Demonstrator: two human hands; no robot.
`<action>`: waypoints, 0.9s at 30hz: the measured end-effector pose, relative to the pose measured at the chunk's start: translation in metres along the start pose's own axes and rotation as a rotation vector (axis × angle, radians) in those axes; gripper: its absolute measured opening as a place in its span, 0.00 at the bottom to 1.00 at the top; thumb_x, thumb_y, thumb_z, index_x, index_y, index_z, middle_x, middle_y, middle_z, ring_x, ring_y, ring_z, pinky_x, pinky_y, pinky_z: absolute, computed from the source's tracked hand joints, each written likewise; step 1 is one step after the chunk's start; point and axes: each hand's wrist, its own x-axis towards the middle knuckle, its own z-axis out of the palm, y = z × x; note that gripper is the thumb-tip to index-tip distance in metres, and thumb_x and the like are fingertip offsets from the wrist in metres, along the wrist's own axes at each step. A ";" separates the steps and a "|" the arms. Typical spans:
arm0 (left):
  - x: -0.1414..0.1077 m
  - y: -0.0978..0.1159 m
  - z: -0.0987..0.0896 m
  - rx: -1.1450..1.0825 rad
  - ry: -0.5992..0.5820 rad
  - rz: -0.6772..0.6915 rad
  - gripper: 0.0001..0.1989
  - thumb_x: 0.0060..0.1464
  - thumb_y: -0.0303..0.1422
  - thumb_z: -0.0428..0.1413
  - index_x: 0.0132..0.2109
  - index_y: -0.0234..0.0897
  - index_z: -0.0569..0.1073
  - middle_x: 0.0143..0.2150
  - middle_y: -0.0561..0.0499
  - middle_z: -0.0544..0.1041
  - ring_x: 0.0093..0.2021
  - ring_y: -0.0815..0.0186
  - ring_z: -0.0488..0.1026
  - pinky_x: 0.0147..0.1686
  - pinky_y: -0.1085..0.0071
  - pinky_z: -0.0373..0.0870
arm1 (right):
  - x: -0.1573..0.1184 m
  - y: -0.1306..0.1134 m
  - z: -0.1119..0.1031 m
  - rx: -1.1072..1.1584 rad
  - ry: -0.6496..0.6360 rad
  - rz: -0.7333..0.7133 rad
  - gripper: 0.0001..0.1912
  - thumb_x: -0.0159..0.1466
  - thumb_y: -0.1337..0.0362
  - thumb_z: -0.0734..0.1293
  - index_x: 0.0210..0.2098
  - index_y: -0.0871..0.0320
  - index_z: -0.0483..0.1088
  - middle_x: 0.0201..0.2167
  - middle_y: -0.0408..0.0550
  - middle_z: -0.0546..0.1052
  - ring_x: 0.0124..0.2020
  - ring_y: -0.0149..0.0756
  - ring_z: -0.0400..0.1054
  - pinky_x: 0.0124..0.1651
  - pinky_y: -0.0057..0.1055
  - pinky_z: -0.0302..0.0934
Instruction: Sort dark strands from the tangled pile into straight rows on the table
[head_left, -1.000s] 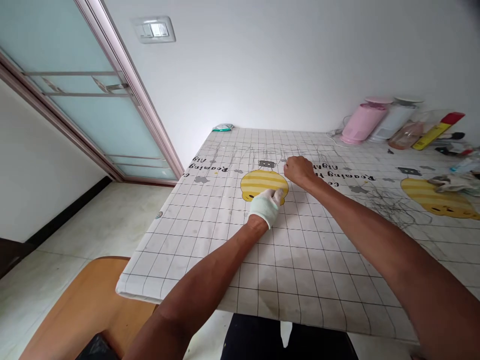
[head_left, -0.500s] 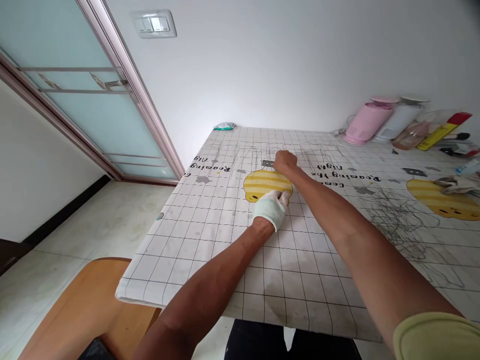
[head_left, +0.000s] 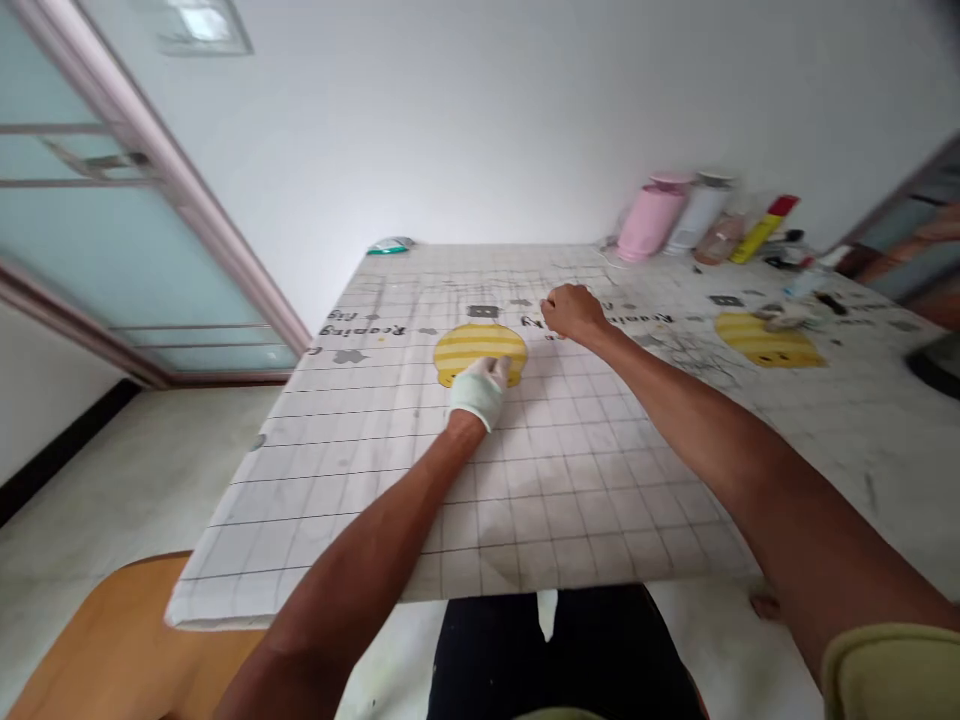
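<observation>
My left hand [head_left: 480, 388], in a white knitted glove with a pale green cuff, rests on a yellow striped cartoon print [head_left: 480, 345] of the tablecloth. Its fingers are curled and closed, and what lies under them is hidden. Bare and closed like a fist, my right hand [head_left: 574, 312] is to the right of that print, over or on the cloth. I cannot make out anything inside it. The white tablecloth [head_left: 517, 500] has a black grid, printed lettering and dark scribbled lines. Another glove [head_left: 784, 317] appears to lie on the second yellow print at the right.
Along the wall at the back right stand a pink cylinder [head_left: 651, 222], a white cylinder [head_left: 697, 218], a pinkish bottle [head_left: 720, 238] and a yellow-red box [head_left: 763, 232]. A green-white packet [head_left: 390, 246] sits at the far left corner. An orange-brown chair [head_left: 112, 640] is below left.
The view has swung to the right, so the table appears further left. My right hand has moved away from my left hand, toward the right, still closed. The left stays on the yellow print.
</observation>
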 end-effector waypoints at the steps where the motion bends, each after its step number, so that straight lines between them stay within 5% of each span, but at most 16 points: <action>1: 0.001 0.000 0.000 0.040 0.036 0.010 0.19 0.74 0.44 0.49 0.41 0.39 0.80 0.48 0.40 0.85 0.51 0.55 0.79 0.49 0.67 0.68 | -0.011 0.019 -0.010 0.039 -0.009 -0.014 0.18 0.77 0.58 0.64 0.38 0.63 0.80 0.30 0.58 0.82 0.35 0.45 0.79 0.42 0.37 0.68; 6: 0.005 -0.002 0.000 0.094 0.064 0.029 0.20 0.71 0.42 0.49 0.36 0.40 0.79 0.41 0.44 0.85 0.45 0.54 0.79 0.44 0.65 0.67 | -0.069 0.109 -0.061 0.111 -0.071 -0.015 0.12 0.71 0.63 0.68 0.34 0.61 0.80 0.30 0.52 0.83 0.25 0.35 0.74 0.31 0.32 0.62; 13: 0.002 -0.003 -0.001 0.040 0.071 0.048 0.16 0.67 0.39 0.50 0.34 0.41 0.78 0.40 0.46 0.86 0.44 0.55 0.79 0.44 0.65 0.69 | -0.121 0.188 -0.094 -0.325 -0.097 -0.039 0.10 0.69 0.67 0.67 0.37 0.58 0.83 0.39 0.55 0.84 0.42 0.45 0.76 0.39 0.34 0.59; 22: 0.005 -0.007 -0.002 0.083 0.064 0.062 0.15 0.65 0.40 0.50 0.36 0.41 0.78 0.41 0.45 0.86 0.44 0.53 0.79 0.44 0.64 0.70 | -0.101 0.223 -0.079 -0.302 -0.070 0.313 0.16 0.69 0.67 0.68 0.52 0.63 0.83 0.53 0.66 0.82 0.52 0.51 0.76 0.48 0.36 0.64; 27: 0.009 -0.010 -0.001 0.115 0.064 0.073 0.15 0.64 0.41 0.50 0.36 0.41 0.79 0.44 0.44 0.87 0.47 0.52 0.79 0.46 0.63 0.70 | -0.071 0.233 -0.067 -0.291 -0.066 0.315 0.19 0.69 0.68 0.68 0.57 0.68 0.80 0.55 0.70 0.81 0.54 0.53 0.76 0.52 0.38 0.66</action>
